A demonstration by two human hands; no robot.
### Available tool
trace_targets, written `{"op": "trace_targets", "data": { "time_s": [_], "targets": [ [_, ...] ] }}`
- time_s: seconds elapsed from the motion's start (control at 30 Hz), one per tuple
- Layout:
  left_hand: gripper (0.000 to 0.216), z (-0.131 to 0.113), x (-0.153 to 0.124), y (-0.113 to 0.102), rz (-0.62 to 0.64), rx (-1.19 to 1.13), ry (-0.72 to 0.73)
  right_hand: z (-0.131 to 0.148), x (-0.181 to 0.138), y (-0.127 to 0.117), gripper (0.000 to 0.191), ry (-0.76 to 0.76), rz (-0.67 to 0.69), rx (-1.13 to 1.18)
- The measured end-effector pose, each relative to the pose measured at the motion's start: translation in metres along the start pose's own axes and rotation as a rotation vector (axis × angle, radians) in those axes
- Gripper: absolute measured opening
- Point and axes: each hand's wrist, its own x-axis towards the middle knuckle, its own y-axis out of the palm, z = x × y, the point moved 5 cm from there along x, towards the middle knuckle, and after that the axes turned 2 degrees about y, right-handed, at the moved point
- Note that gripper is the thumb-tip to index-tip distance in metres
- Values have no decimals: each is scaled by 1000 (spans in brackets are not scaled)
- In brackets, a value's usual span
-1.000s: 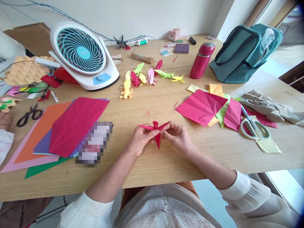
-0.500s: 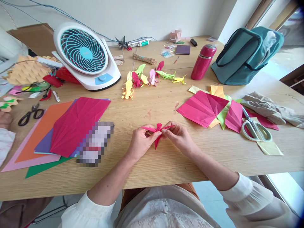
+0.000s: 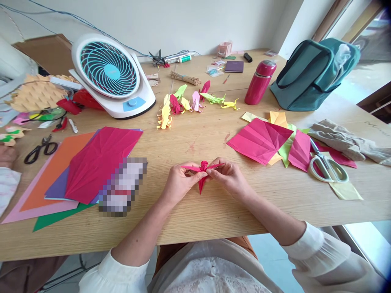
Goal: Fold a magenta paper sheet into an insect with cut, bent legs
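A small red folded paper figure (image 3: 202, 167) with two thin points spread left and right sits between my hands, just above the wooden table (image 3: 214, 211). My left hand (image 3: 180, 183) pinches its left side with thumb and forefinger. My right hand (image 3: 229, 178) pinches its right side the same way. The figure's lower tip points down toward me between the two hands.
Coloured paper sheets (image 3: 88, 162) lie at the left, creased pink and yellow sheets (image 3: 262, 138) with scissors (image 3: 326, 167) at the right. Several small folded figures (image 3: 183, 103), a desk fan (image 3: 110, 73), a red bottle (image 3: 259, 83), a teal bag (image 3: 311, 73) and black scissors (image 3: 38, 148) stand farther back.
Both hands have closed in on the figure's middle, and its lower tip shows shorter than before. The view has shifted slightly.
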Motion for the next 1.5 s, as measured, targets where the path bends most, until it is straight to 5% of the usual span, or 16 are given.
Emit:
{"op": "trace_targets", "data": {
  "time_s": [0.43,0.7,0.9,1.03,1.27,1.5],
  "targets": [
    [25,-35,-10,-3,-48,399,325,23,-7,1,33,-97,25,-107],
    [18,-47,-19,1,-54,519,580,17,-5,-1,23,-98,81,118],
    [7,-55,-29,-5,-111,795,840,18,-1,-24,22,-107,-135,379],
    [5,-66,-36,-9,-152,1105,1002,15,-5,-24,26,-28,-178,258],
    [24,-71,-46,2,-138,1497,997,-6,-16,6,41,84,119,-34],
    [22,-55,-51,22,-109,1560,868,-2,-16,14,45,34,191,-184]
  ]
}}
